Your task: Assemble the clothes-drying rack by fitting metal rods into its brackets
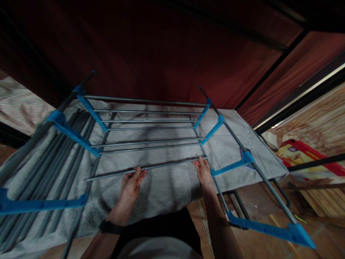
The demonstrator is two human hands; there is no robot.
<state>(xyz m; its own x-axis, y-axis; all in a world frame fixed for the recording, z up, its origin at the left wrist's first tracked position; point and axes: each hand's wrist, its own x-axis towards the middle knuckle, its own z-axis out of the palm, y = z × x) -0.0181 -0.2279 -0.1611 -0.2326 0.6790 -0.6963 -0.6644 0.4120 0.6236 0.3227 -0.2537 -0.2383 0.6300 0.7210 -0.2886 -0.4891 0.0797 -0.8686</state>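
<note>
Both of my hands hold one loose grey metal rod (pixel 164 166) level in front of me, over a partly built rack. My left hand (pixel 132 182) grips it left of its middle, fingers curled round it. Near the rod's right end my right hand (pixel 202 170) pinches it, close to a blue plastic bracket (pixel 231 166). The rack (pixel 145 124) has grey rods running between blue plastic side brackets on dark upright poles. Two rows of rods are fitted further back.
A grey towel (pixel 167 187) covers the surface under the rack. Several spare grey rods (pixel 51 169) lie on it at the left. Blue brackets (pixel 272 228) stick out at lower right and lower left. Dark red cloth hangs behind. A red printed box (pixel 304 154) lies at the right.
</note>
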